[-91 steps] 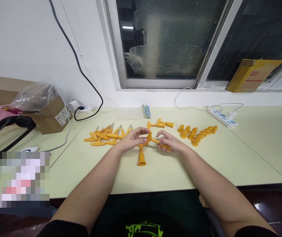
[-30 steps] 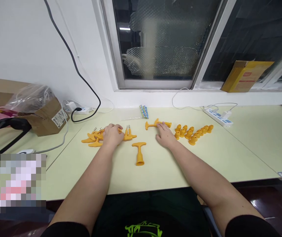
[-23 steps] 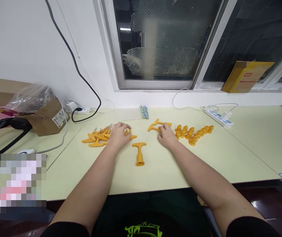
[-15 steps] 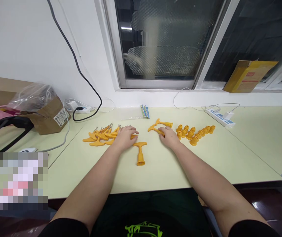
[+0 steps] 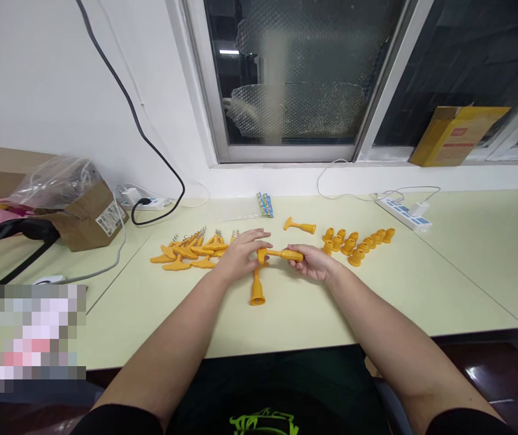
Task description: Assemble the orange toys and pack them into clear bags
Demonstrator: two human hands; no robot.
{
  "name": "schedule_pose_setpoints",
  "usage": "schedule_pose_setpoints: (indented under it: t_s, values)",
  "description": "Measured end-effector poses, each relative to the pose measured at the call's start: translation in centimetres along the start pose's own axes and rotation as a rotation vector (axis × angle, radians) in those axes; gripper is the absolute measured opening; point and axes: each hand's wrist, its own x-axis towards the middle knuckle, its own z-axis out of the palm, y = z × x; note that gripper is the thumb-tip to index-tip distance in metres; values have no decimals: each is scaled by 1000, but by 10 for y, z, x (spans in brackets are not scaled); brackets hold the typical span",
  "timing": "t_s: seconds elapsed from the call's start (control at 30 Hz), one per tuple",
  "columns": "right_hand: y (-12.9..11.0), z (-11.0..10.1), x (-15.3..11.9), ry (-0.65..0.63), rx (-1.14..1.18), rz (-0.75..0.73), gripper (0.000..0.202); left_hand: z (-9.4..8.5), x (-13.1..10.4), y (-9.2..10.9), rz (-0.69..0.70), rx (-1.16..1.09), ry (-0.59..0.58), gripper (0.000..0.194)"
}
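A yellow T-handled corkscrew (image 5: 279,254) is held level between my two hands above the table. My right hand (image 5: 311,263) is closed round its bell-shaped end. My left hand (image 5: 242,255) has thumb and forefinger at the T-handle, with the other fingers stretched out. Just below stands or lies another yellow corkscrew (image 5: 258,290), its handle partly hidden by my left hand. One more assembled corkscrew (image 5: 300,226) rests behind my right hand. Left of my left hand is a pile of yellow T-handles (image 5: 186,251) with metal spirals. Several yellow bell-shaped sleeves (image 5: 348,246) stand to the right.
A small colourful packet (image 5: 265,205) lies near the wall. Power strips sit at the back left and back right (image 5: 404,214), with cables. On the left are an open cardboard box (image 5: 91,217) and a black frame (image 5: 28,229). A yellow carton (image 5: 458,136) leans on the window sill.
My right hand has picked up one of the two corkscrews at the back and brought it left. My left hand has moved right from the pile to its handle.
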Motion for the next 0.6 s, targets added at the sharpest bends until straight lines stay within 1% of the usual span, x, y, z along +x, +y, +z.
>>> schedule_pose_setpoints:
  t_s: [0.03,0.1,0.23,0.4,0.47,0.53,0.6]
  values:
    - [0,0,-1,-30,-7,3,19,1,0,0,4,-47,-3,24]
    - [1,1,-2,-71,-42,-33,21,0,0,-1,-23,-131,-13,21]
    - [4,4,0,-70,-84,-92,29,-6,-1,0,-87,-206,-19,24]
    - [6,4,1,-77,-84,-77,32,-13,-4,3,-135,-177,-40,39]
    - [5,5,0,-93,-90,-79,34,-14,-5,4,-159,-162,-63,41]
    - [5,6,-2,-107,-106,-112,37,-14,-6,5,-212,-170,-88,39]
    - [4,8,-4,-97,-151,-175,41,-13,-6,8,-281,-206,-110,41]
